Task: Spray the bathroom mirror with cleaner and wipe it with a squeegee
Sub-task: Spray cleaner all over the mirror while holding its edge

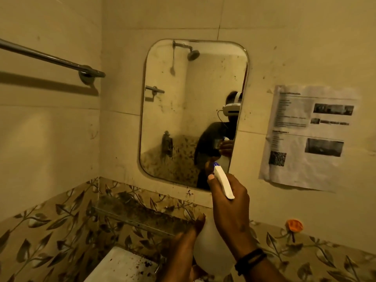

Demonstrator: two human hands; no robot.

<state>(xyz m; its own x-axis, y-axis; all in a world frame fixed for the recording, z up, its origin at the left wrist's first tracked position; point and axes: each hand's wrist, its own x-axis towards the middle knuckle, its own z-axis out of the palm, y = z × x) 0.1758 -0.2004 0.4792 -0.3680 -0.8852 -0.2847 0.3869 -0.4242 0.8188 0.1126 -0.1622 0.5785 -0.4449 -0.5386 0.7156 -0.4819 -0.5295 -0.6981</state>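
A rounded rectangular mirror (189, 102) hangs on the tiled wall, speckled with spots and smears. A white spray bottle (211, 249) with a white trigger head (222, 183) and blue nozzle is held upright just below the mirror's lower right corner, with the nozzle toward the glass. My right hand (230, 208) wraps the bottle's neck with fingers on the trigger. From the left, my left hand (183, 249) cups the bottle's body. No squeegee is in view.
A chrome towel bar (50, 59) sticks out from the left wall. A printed sheet (307, 137) is stuck right of the mirror. A glass shelf (134, 218) and a white basin (122, 267) lie below. An orange hook (294, 225) sits on the leaf-patterned tiles.
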